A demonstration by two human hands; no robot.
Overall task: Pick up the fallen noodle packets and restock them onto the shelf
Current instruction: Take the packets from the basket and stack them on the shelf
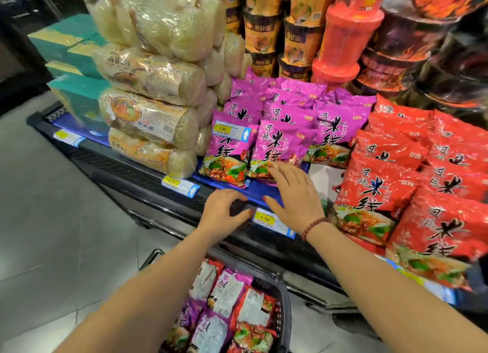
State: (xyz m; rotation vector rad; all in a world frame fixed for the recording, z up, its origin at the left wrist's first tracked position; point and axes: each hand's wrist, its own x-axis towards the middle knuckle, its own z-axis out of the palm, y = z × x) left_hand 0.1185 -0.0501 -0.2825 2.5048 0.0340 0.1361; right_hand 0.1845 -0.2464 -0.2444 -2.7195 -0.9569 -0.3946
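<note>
Purple noodle packets (282,130) lie stacked in rows on the blue shelf (260,190), with red noodle packets (412,173) beside them on the right. My right hand (293,191) reaches forward with straight fingers, its fingertips touching the lower edge of the front purple packet (274,151). My left hand (224,212) hovers at the shelf's front edge, fingers loosely curled, holding nothing. Below the shelf a black basket (282,294) holds several purple and red packets (229,313).
Clear bags of rice vermicelli (150,88) are piled at the shelf's left, with teal boxes (76,88) beyond. Noodle cups (298,35) and red and black bowls (401,43) stand behind. Price tags (272,222) line the shelf edge. Grey floor (52,220) lies to the left.
</note>
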